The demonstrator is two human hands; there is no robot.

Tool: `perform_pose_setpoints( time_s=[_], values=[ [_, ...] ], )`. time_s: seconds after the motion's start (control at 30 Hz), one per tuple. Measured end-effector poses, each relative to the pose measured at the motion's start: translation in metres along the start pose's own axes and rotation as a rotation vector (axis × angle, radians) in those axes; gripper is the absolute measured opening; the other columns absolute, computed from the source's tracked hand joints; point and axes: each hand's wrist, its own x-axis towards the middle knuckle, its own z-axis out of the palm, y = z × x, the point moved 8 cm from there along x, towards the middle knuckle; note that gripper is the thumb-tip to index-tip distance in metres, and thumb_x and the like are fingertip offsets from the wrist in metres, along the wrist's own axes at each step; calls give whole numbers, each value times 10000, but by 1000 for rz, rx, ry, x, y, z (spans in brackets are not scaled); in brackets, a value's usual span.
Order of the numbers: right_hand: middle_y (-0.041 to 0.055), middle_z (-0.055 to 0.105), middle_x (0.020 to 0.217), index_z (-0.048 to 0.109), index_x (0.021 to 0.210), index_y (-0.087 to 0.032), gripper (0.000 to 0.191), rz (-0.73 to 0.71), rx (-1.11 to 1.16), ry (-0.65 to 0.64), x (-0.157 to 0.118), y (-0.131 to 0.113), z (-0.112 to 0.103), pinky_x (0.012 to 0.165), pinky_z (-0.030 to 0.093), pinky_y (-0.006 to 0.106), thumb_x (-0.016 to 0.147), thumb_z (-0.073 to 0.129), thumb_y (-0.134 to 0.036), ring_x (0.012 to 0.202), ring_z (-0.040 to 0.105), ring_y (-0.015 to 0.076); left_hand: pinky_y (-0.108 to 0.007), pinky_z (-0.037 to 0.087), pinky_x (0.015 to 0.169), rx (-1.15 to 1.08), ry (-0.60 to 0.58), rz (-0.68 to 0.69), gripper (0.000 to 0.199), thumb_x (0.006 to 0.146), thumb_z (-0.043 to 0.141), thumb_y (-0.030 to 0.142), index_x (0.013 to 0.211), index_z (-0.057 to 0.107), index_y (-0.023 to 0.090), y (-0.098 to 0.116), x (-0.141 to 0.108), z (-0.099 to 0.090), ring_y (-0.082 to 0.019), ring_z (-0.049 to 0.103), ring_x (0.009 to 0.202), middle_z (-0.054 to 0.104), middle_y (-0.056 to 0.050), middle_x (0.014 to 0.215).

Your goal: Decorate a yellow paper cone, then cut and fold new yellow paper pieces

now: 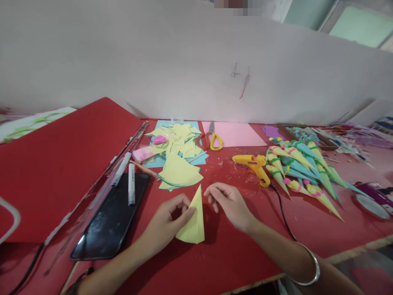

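My left hand (168, 219) is closed on a folded yellow paper cone (196, 223), its thumb lying on the paper's upper left side. The cone's point faces away from me and its wide rounded end is toward me. Just right of the cone, my right hand (229, 203) hovers with loosely bent fingers somewhat apart, and no object shows in it. Beyond the hands lies a stack of yellow and blue fan-shaped paper pieces (179, 172). A yellow hot glue gun (253, 164) rests to the right of it.
Red-and-yellow-handled scissors (211, 139) lie near paper scraps (181, 137) and a pink sheet (233, 133). Several decorated paper cones (299, 164) are piled right. Left are a black phone (113, 217), markers (131, 184) and a red board (61, 172). The glue gun's cord (281, 205) runs toward my right forearm.
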Motion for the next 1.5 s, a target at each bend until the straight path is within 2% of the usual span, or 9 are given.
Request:
perform_pose_setpoints(
  time_s=[0.1,0.33,0.43,0.53,0.7,1.03,1.17,1.33,1.5],
  values=[
    [-52,488,571,533,688,-173,124,2,-29,20,0,3,-1,459,345,204,745,561,-280,445,433,63,-196,267,455,7,-7,-7,252,774,455,397,621,413,202,1,0,1,-86,328,496,355,74,540],
    [-39,507,515,565,624,-168,197,13,-68,38,0,5,-5,457,345,215,734,603,-327,434,431,74,-192,262,446,3,-6,-12,243,767,473,386,617,427,200,-1,-1,2,-85,326,493,362,74,535],
    [-12,552,591,631,761,-166,316,-14,-35,43,-1,3,-4,461,363,220,829,456,-420,429,436,71,-191,277,451,-12,-24,-7,255,772,476,392,614,430,197,-1,-1,4,-87,345,505,382,67,542],
    [-10,565,711,607,924,-194,286,-40,1,-31,-2,1,5,511,402,213,760,563,-424,536,484,87,-196,303,472,6,-64,10,272,784,463,391,602,440,191,0,-1,8,-98,380,539,420,52,562],
    [-38,509,584,551,669,-173,191,-15,-65,-148,-5,1,17,513,374,208,754,586,-341,507,456,82,-203,270,464,60,-111,47,287,785,454,367,564,399,193,3,0,13,-92,330,517,362,61,542],
    [-40,462,461,451,549,-188,421,-51,-219,-99,-5,0,12,456,324,200,882,373,-435,429,432,78,-201,249,457,43,-165,25,284,778,447,389,579,379,199,1,-1,17,-90,297,516,331,64,548],
    [-38,501,494,472,584,-187,343,1,-152,-28,-2,2,3,440,345,197,816,488,-438,426,434,75,-206,243,466,36,-178,34,305,777,450,387,560,343,201,1,-2,18,-89,283,512,310,69,539],
    [-77,394,436,424,561,-191,337,-10,-138,131,3,2,-16,422,305,192,771,552,-422,404,367,62,-213,238,478,66,-223,40,309,756,471,385,548,337,201,2,-5,22,-89,294,511,331,66,522],
    [-58,423,467,469,572,-180,335,33,-108,87,4,8,-10,422,312,198,809,467,-418,406,390,67,-215,272,487,6,-126,18,300,786,434,419,590,356,205,3,-5,14,-99,331,533,339,60,564]
  ],
)
